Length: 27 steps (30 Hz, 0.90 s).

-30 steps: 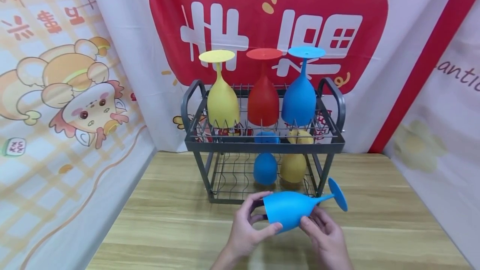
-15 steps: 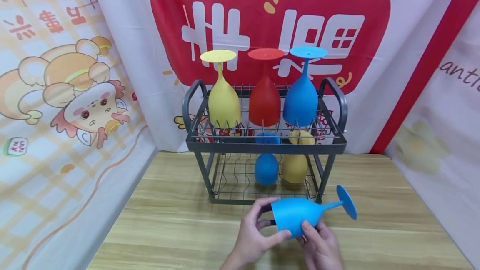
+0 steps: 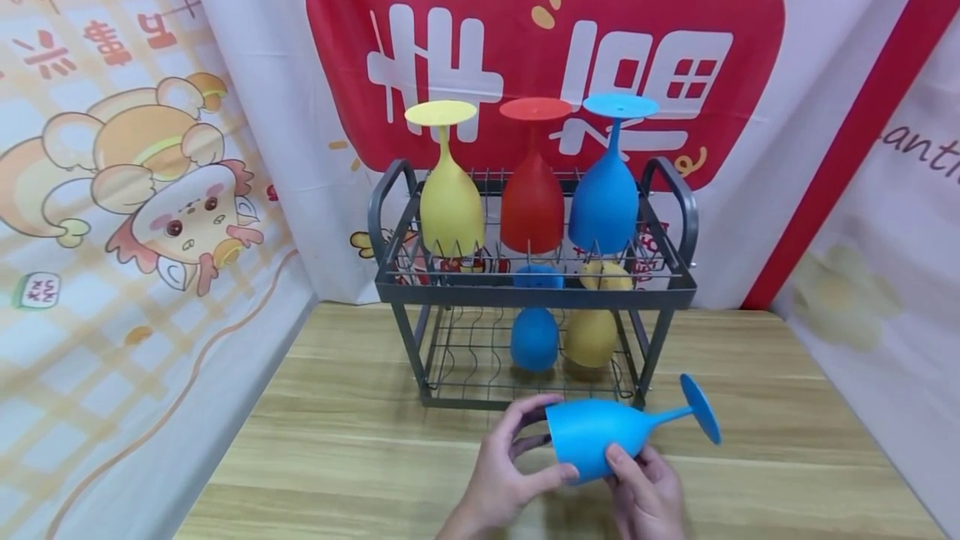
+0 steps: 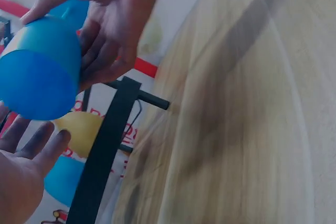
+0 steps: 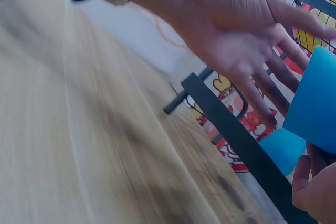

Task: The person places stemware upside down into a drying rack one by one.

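Head view: both hands hold a blue goblet (image 3: 600, 436) sideways above the wooden table (image 3: 337, 457), at 6 o'clock from the two-tier rack (image 3: 534, 294). The left hand (image 3: 506, 473) wraps its open rim, and the right hand (image 3: 645, 494) pinches the bowl. The foot points to 3 o'clock.

Left wrist view: the left hand's fingers (image 4: 39, 140) lie spread below the rim.

Right wrist view: the right hand's fingers (image 5: 310, 184) curl under the bowl. Best kept level with a firm two-hand hold.

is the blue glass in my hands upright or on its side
On its side. The blue glass lies level between the left hand and right hand, its mouth facing left and its foot pointing right.
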Each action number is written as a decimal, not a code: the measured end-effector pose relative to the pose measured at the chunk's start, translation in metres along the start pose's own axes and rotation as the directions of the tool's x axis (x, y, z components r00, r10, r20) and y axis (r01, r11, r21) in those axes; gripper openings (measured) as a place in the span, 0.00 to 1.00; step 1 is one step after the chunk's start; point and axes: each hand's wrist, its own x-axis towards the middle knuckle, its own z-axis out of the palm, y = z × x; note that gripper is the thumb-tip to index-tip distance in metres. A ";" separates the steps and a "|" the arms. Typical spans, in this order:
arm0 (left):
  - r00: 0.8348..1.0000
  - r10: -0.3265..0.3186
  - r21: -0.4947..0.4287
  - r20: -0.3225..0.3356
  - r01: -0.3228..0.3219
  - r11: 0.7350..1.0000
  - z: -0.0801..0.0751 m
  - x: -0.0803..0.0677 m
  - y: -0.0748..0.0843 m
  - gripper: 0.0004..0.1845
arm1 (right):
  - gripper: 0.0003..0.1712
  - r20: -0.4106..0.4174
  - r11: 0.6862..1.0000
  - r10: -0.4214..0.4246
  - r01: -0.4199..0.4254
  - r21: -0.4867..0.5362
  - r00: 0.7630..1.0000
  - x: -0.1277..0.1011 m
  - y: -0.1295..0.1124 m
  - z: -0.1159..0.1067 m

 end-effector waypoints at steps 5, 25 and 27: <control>0.993 0.101 0.050 -0.068 -0.097 0.994 -0.020 -0.001 0.007 0.39 | 0.49 -0.051 0.989 -0.060 0.053 -0.138 0.997 -0.003 -0.010 -0.003; 0.625 0.410 0.167 -0.664 -0.410 0.897 -0.126 0.029 0.077 0.25 | 0.42 0.213 0.606 -0.525 0.538 -0.586 0.824 0.002 -0.028 0.033; 0.629 0.406 0.166 -0.663 -0.404 0.899 -0.130 0.037 0.088 0.28 | 0.45 0.243 0.541 -0.575 0.586 -0.604 0.781 0.006 -0.026 0.037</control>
